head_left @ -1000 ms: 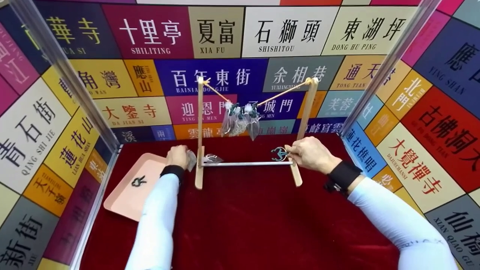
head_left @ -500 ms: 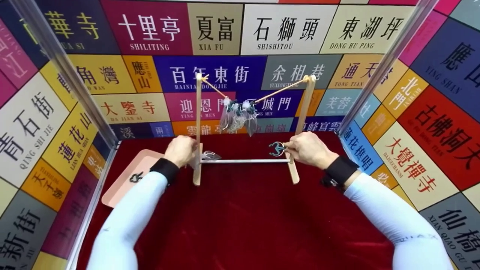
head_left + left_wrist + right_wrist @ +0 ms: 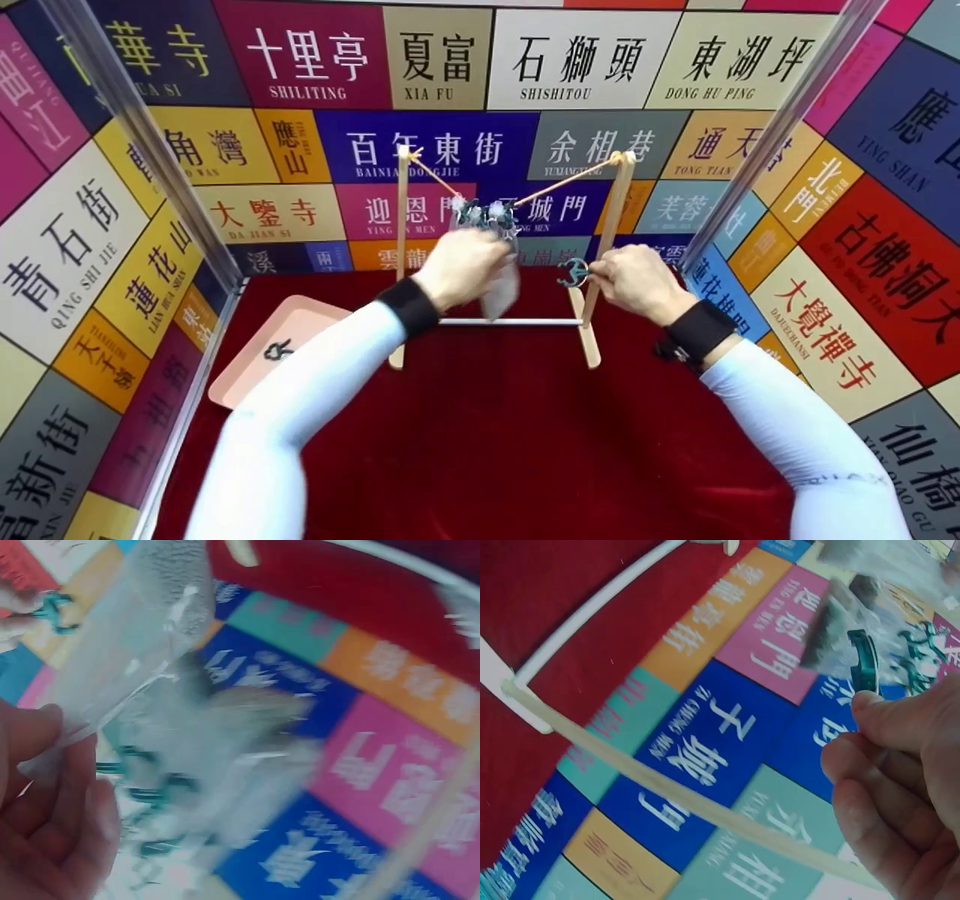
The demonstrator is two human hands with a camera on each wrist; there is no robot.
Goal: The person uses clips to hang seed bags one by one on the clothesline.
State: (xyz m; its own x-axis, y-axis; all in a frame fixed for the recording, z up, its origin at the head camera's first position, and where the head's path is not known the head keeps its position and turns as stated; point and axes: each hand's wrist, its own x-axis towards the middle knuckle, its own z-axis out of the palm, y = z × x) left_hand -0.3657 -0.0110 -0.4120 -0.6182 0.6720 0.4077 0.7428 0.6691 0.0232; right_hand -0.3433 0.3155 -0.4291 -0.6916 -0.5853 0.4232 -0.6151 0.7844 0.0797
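Note:
My left hand [image 3: 461, 262] pinches the top of a small clear plastic bag [image 3: 142, 645] between thumb and fingers. The bag hangs down with fine grey, grain-like contents at its bottom. My right hand [image 3: 641, 281] pinches a green ring-shaped clip [image 3: 864, 664] between thumb and forefinger, beside the right post. Between the hands and above them, several clear bags [image 3: 506, 225] held by green clips hang bunched at the middle of a sagging string [image 3: 559, 185]. My left hand covers part of this bunch in the head view.
The string spans two wooden posts, left [image 3: 403, 225] and right [image 3: 611, 217], joined low by a white bar [image 3: 540, 322]. A pink tray [image 3: 304, 311] with a dark green clip [image 3: 279, 349] lies left on the red cloth [image 3: 510, 435]. Sign-printed walls enclose the table.
My left hand has moved from beside the tray, past the left post, to the middle below the string, carrying the bag. My right hand has risen slightly with the clip.

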